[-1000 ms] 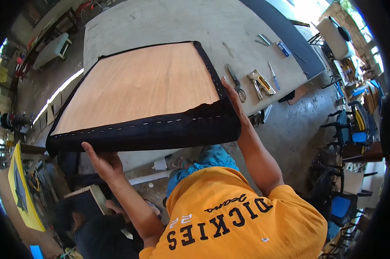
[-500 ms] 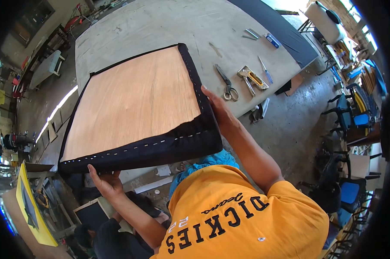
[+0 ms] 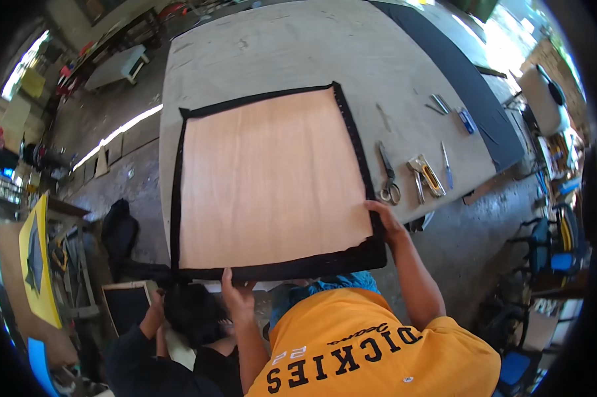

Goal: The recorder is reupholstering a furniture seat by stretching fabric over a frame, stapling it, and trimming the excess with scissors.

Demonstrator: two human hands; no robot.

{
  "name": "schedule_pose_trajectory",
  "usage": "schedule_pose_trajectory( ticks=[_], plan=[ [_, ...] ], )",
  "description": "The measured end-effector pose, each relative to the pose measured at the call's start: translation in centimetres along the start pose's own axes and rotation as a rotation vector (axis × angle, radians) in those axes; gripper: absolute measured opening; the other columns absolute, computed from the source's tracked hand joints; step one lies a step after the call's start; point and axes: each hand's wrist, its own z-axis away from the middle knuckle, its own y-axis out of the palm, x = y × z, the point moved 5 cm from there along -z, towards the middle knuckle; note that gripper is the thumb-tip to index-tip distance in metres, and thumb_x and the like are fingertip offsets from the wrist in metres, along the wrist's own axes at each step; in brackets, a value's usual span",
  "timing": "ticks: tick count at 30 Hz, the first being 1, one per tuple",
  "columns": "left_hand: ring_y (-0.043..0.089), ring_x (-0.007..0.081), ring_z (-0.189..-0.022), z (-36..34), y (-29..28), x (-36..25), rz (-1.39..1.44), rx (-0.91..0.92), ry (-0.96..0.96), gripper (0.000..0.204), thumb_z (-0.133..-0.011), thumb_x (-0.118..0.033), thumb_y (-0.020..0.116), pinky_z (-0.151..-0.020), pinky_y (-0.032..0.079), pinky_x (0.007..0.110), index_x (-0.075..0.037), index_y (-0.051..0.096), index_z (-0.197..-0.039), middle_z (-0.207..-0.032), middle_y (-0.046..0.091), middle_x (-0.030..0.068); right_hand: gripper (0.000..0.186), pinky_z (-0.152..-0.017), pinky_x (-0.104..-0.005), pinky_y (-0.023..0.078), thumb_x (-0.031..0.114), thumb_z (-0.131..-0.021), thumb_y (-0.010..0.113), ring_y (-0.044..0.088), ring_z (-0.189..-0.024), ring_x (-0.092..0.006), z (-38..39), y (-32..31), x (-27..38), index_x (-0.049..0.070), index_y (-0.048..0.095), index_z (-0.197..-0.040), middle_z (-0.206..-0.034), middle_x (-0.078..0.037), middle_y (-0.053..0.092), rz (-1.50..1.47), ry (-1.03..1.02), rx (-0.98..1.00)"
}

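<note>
I hold a square plywood panel (image 3: pixel 272 182) edged in black stapled fabric, its far part over the grey worktable (image 3: pixel 259 59). My left hand (image 3: pixel 238 295) grips the near edge left of middle, thumb up, other fingers mostly hidden underneath. My right hand (image 3: pixel 388 225) grips the right side near the front corner. Right of the panel lie black-handled scissors (image 3: pixel 388 175), a metal staple gun (image 3: pixel 425 177), a blue-handled screwdriver (image 3: pixel 446 165), a small blue box (image 3: pixel 466 120) and staple strips (image 3: pixel 438 104).
A co-worker (image 3: pixel 159 351) bends low at lower left beside a wood-framed dark board (image 3: pixel 126 311). A yellow board (image 3: pixel 35 258) stands at the left, office chairs (image 3: pixel 563 241) at the right. A dark fabric strip (image 3: pixel 470 92) runs along the table's right side.
The panel has swung straighter, and its near edge now sits lower in the view. My hands have moved with it, still gripping. More of the co-worker's arms shows.
</note>
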Motion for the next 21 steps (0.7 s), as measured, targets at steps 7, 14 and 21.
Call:
schedule_pose_trajectory(
  ticks=[7, 14, 21],
  plan=[
    [0.069, 0.0251, -0.091, 1.3, 6.7, 3.5, -0.144, 0.258, 0.107, 0.039, -0.099, -0.030, 0.066, -0.075, 0.059, 0.043, -0.005, 0.062, -0.128, -0.112, 0.070, 0.0111, 0.028, -0.066, -0.0277, 0.051, 0.021, -0.090, 0.066, 0.062, -0.077, -0.0170, -6.4, -5.7, 9.1, 0.003, 0.067, -0.112, -0.092, -0.007, 0.068, 0.307, -0.228, -0.181],
    [0.067, 0.0169, -0.075, 4.5, 3.8, 1.5, -0.637, 0.244, -0.172, 0.022, -0.094, -0.017, 0.070, -0.065, 0.053, 0.026, -0.003, 0.067, -0.112, -0.092, 0.071, 0.0095, 0.027, -0.062, -0.0265, 0.051, 0.023, -0.094, 0.064, 0.060, -0.073, -0.0152, -12.7, -12.7, 20.5, 0.005, 0.068, -0.113, -0.093, -0.005, 0.066, 0.508, -0.624, -0.473],
    [0.064, 0.0177, -0.083, 4.4, -1.4, -4.1, -0.900, -0.226, 0.304, 0.033, -0.082, -0.009, 0.077, -0.069, 0.051, 0.029, -0.001, 0.064, -0.111, -0.096, 0.067, 0.0096, 0.024, -0.061, -0.0280, 0.049, 0.022, -0.095, 0.061, 0.059, -0.072, -0.0166, -6.4, -14.7, 10.6, 0.005, 0.068, -0.110, -0.089, -0.006, 0.065, 0.659, -0.581, -0.497]
  ],
)
